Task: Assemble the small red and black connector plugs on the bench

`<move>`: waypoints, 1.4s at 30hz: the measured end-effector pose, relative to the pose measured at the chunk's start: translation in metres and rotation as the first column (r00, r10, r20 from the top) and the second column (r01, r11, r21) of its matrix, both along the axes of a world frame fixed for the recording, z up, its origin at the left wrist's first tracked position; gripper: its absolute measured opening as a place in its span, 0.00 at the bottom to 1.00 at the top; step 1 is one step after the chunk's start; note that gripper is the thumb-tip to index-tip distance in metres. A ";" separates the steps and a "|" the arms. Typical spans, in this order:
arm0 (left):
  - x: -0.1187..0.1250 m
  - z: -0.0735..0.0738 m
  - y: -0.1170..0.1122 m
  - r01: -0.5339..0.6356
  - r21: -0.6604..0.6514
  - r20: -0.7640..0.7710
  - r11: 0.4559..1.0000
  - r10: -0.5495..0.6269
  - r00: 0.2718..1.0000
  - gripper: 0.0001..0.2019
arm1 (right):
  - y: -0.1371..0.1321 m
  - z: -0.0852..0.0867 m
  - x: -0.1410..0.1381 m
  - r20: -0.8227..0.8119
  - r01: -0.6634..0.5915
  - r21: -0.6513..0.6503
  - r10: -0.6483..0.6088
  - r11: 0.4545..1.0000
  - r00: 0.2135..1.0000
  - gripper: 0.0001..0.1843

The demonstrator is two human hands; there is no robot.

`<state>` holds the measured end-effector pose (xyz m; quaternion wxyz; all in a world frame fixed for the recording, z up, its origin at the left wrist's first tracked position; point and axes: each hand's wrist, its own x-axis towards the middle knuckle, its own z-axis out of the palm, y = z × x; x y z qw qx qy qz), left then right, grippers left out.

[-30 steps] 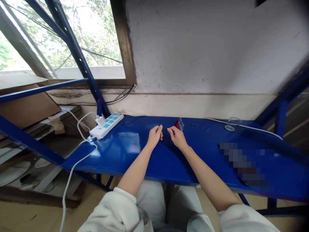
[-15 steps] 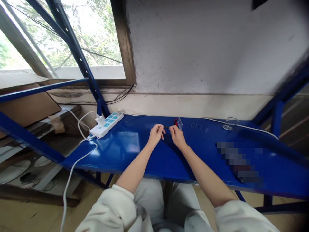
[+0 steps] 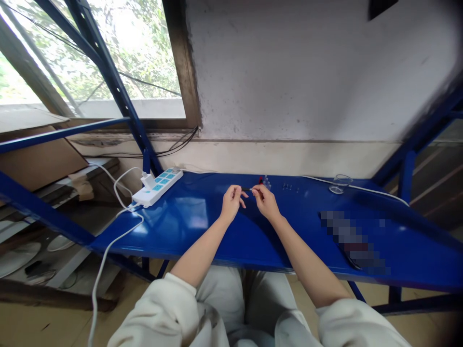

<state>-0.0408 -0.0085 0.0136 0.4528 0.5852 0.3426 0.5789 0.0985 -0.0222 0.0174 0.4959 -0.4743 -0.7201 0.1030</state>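
My left hand (image 3: 232,201) and my right hand (image 3: 265,202) are close together above the far middle of the blue metal table (image 3: 195,226). Both pinch the ends of a small thin dark part (image 3: 247,189) held between their fingertips. Just behind my right hand lie a small red piece (image 3: 260,180) and some small clear pieces (image 3: 266,182). A row of tiny dark parts (image 3: 289,186) sits a little further right.
A white power strip (image 3: 157,186) with blue sockets lies at the table's far left, its white cable hanging to the floor. A clear glass dish (image 3: 338,183) stands far right by a white cable. A wall and window are behind; blue shelf posts flank both sides.
Both hands stay pinched on the small dark part and have barely shifted. The view has drifted slightly to the right.
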 end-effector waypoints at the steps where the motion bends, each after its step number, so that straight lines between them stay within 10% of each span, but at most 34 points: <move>1: -0.001 0.000 0.001 -0.018 -0.005 -0.001 1.000 0.018 1.000 0.17 | 0.000 0.000 0.001 0.000 -0.002 0.007 0.002 1.000 1.000 0.16; 25: -0.003 0.002 0.006 0.090 -0.068 -0.001 0.994 -0.090 0.996 0.19 | 0.008 -0.003 0.013 0.201 -0.024 0.014 0.021 1.000 0.979 0.13; 31: 0.000 0.002 0.011 -0.116 -0.018 -0.079 0.993 0.114 0.990 0.17 | 0.013 -0.012 0.044 0.287 0.208 -0.207 -0.143 0.956 0.947 0.07; 42: 0.054 -0.010 0.033 -0.121 0.183 -0.713 0.976 0.216 0.667 0.07 | 0.020 -0.023 0.056 0.336 0.499 -0.407 -0.383 0.765 0.860 0.09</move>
